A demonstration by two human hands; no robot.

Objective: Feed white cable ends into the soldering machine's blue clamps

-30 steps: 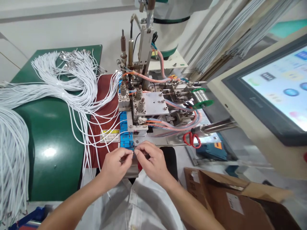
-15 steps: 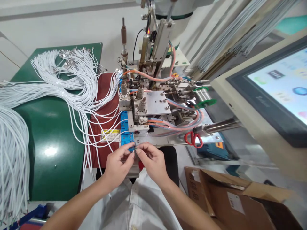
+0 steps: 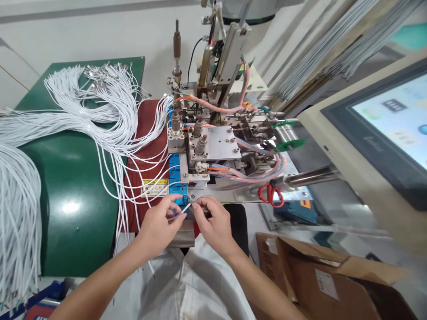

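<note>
At far left I am seeing a thick bundle of white cables [image 3: 18, 200] drooping past the near edge of the green bench [image 3: 76, 222], and a second bundle [image 3: 83, 115] is fanning across it toward a red mat [image 3: 147, 113]. Near a warning label [image 3: 155, 187], my left hand [image 3: 159, 227] is pinching a single white cable [image 3: 186, 208] between thumb and fingers, just in front of a row of blue blocks [image 3: 174, 161]. The cable's end is pointing at my right hand [image 3: 213, 226], whose thumb and index tips are sitting close together right by it; I cannot tell whether they are gripping it. Behind, the machine [image 3: 218, 144] is standing with its hoses [image 3: 256, 178] curving rightward. Farther right, red scissor handles [image 3: 271, 195] are showing below a green-flanged spool [image 3: 286, 133], and a tilted touchscreen [image 3: 396, 115] is jutting in above a cardboard box [image 3: 300, 262].
</note>
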